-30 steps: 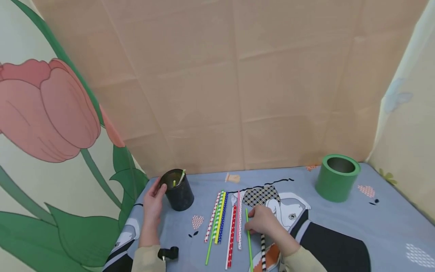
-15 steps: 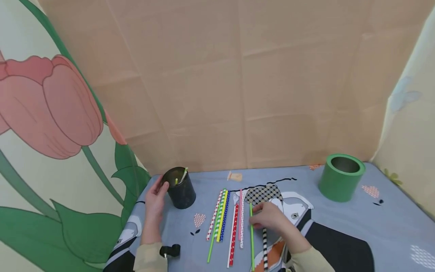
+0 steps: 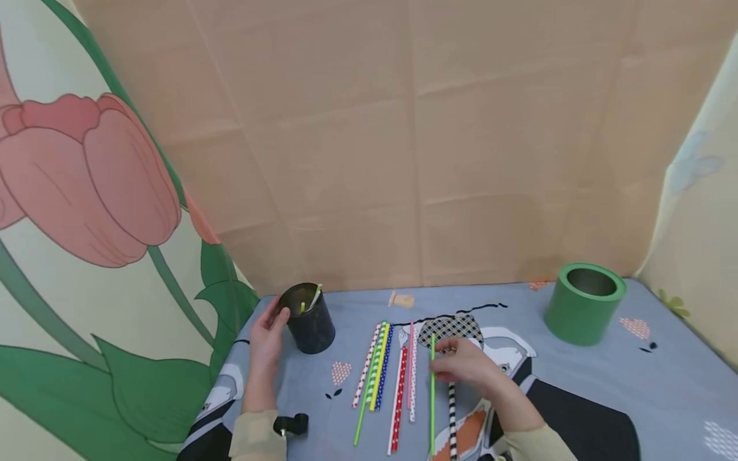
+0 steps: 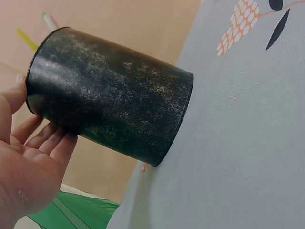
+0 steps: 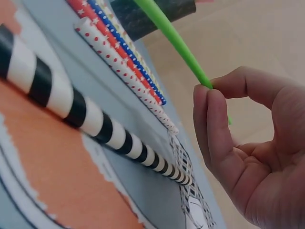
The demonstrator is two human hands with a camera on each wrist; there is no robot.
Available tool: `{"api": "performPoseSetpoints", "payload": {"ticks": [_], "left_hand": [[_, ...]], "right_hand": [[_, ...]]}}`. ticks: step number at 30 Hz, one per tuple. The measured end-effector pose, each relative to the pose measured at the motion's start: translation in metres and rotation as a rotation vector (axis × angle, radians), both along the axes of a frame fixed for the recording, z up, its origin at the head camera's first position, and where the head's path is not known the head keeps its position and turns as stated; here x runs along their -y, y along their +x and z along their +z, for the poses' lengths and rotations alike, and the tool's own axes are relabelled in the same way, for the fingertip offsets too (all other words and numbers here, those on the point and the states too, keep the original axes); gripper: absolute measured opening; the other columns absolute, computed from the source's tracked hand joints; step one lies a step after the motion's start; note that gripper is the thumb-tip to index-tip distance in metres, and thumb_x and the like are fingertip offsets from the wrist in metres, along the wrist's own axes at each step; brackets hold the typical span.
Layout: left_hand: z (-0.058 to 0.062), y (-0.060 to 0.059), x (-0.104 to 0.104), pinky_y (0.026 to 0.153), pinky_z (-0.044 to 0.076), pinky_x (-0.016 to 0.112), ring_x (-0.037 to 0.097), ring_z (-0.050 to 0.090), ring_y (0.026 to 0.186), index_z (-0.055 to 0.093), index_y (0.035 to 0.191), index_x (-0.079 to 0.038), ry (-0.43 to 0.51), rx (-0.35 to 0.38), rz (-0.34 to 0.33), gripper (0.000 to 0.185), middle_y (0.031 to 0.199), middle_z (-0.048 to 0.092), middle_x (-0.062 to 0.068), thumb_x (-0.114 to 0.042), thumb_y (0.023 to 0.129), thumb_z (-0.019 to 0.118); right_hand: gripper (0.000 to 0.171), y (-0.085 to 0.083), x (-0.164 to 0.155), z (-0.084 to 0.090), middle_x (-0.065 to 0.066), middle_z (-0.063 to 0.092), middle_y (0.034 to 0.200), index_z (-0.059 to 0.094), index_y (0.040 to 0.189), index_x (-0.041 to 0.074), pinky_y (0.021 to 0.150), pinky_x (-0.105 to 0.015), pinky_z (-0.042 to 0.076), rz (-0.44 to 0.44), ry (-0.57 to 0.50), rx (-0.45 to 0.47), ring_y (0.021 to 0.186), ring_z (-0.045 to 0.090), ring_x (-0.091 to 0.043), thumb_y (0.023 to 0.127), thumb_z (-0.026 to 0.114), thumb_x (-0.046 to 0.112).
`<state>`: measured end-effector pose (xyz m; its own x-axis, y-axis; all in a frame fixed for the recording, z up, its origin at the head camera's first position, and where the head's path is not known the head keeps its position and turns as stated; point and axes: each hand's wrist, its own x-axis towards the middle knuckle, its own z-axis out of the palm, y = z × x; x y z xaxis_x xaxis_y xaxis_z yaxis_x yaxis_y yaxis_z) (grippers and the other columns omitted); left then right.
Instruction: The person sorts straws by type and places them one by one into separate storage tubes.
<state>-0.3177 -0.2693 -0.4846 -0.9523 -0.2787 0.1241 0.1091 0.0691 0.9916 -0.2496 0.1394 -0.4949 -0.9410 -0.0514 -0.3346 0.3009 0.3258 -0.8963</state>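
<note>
On the L side of the desk (image 3: 360, 307), near the tulip mural (image 3: 104, 179), a black cup (image 3: 314, 326) is in the grip of the L hand (image 3: 268, 339), thumb at the rim & fingers on the side below it. Straw ends (image 3: 316, 296) stick out of the cup mouth, approx. 2 visible. R hand (image 3: 468, 370) is well apart from the L one, pinching a plain green straw (image 3: 432, 410) btwn thumb & fingertips, nr its far end; wrist view shows the pinch clearly.

Just R of that straw lies a b/w striped straw (image 3: 452, 419), partly under the R hand in head view. To its L, a pink straw (image 3: 410, 378) beside a dotted white one, then a red straw w/ white marks (image 3: 399, 410). Further L, a close row: blue straw (image 3: 384, 371), yellow straw (image 3: 378, 378), green-striped straw, white straw w/ red dots (image 3: 364, 378), plus a 2nd green straw (image 3: 359, 429) poking out toward the near side.

Back R of desk: thick-rimmed green cup (image 3: 576, 317), upright, nobody touching it. Tan sheet (image 3: 346, 160) hangs behind. Patterned blue-grey cloth (image 3: 663, 384) covers the desk.
</note>
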Motion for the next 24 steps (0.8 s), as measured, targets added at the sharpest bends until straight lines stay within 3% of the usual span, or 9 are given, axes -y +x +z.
{"api": "performPoseSetpoints", "payload": {"ticks": [10, 16, 24], "left_hand": [[-0.003, 0.002, 0.002, 0.125, 0.033, 0.05, 0.032, 0.044, 0.151, 0.049, 0.161, -0.009, -0.01, 0.022, -0.002, 0.062, 0.164, 0.047, 0.016, -0.03, 0.107, 0.07], [-0.002, 0.0, 0.002, 0.125, 0.032, 0.051, 0.032, 0.044, 0.151, 0.048, 0.161, -0.008, 0.0, 0.008, -0.014, 0.064, 0.165, 0.046, 0.016, -0.033, 0.106, 0.071], [-0.002, -0.002, 0.001, 0.124, 0.033, 0.051, 0.034, 0.044, 0.151, 0.049, 0.16, -0.006, 0.017, -0.02, -0.011, 0.063, 0.164, 0.047, 0.018, -0.028, 0.106, 0.071]], "right_hand": [[0.06, 0.003, -0.002, 0.008, -0.016, 0.072, 0.103, 0.054, 0.139, -0.004, 0.077, -0.037, 0.064, -0.006, -0.075, -0.013, 0.082, 0.073, -0.025, 0.087, 0.079, 0.01], [0.054, -0.002, 0.002, 0.01, -0.018, 0.072, 0.107, 0.055, 0.139, -0.003, 0.078, -0.039, 0.064, -0.023, -0.126, -0.081, 0.084, 0.073, -0.025, 0.092, 0.076, 0.009], [0.047, -0.011, 0.013, 0.019, -0.023, 0.069, 0.122, 0.054, 0.142, -0.004, 0.081, -0.033, 0.064, -0.122, -0.201, -0.15, 0.092, 0.072, -0.021, 0.1, 0.068, 0.014]]}}
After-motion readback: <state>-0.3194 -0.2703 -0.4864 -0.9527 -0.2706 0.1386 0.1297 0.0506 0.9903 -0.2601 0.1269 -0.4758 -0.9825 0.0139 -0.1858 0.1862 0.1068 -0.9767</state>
